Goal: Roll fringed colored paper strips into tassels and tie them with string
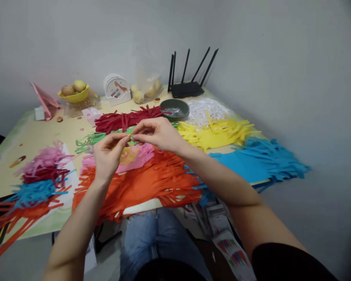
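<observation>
My left hand (108, 156) and my right hand (158, 134) meet above the table, both pinching a small green paper strip (130, 137) between thumb and fingertips. Below the hands lie a pile of orange paper strips (152, 183) and pink strips (140, 154). A green strip pile (89, 139) lies just left of my hands, and dark red strips (125, 119) lie behind them.
Yellow strips (219, 132), blue strips (260, 162) and white strips (206, 107) cover the right side. A mixed strip heap (38, 185) sits at the left. A dark bowl (174, 109), router (187, 89), kitchen scale (116, 89) and yellow fruit bowl (74, 95) stand at the back near the wall.
</observation>
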### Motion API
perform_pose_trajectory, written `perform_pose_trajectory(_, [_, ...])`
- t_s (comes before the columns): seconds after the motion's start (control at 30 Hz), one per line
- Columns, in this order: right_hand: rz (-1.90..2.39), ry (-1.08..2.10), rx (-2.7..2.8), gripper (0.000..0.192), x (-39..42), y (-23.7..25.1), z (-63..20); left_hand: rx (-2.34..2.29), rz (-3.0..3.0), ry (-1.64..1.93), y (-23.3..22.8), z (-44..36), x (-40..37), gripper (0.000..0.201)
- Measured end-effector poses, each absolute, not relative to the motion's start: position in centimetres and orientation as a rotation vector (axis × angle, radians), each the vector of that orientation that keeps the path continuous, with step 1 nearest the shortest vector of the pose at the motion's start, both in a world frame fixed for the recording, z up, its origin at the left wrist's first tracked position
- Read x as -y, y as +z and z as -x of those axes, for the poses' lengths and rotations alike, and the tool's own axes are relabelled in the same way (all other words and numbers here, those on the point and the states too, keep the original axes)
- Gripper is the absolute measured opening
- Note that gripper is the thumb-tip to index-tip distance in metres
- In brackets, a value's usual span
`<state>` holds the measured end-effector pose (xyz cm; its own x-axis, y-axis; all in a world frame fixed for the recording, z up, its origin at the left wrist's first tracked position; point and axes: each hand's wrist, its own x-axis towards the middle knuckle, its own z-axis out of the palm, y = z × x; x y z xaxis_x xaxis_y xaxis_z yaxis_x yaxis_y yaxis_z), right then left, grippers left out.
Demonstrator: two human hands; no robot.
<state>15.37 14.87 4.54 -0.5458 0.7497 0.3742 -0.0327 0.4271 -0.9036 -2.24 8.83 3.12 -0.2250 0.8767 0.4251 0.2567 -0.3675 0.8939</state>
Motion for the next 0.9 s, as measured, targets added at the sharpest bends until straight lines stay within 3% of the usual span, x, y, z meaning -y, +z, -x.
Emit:
perform_pose_trajectory(0.27, [0.542,1.289,1.898,0.014,-12.5,5.1,-14.6,-1.411,-1.719,1.542,4.2,3.3,-5.9,0.012])
perform_pose_trajectory(0.47, [0.574,1.148,1.929,0.016,-11.3,4.5,-14.0,-1.483,-1.780,1.519,4.0,3.5,-4.6,0.011])
perform_pose_trajectory(0.7, [0.548,1.452,1.710,0.039,-11.0,3.7,-12.9,-1.342,-1.569,1.587,3.2,4.0,-3.7,0.031])
perform_pose_trajectory(0.9, [0.466,1.604,1.524,0.046,-10.1,2.1,-11.3,-1.444,-1.676,1.770,2.3,3.7,-3.2,0.014])
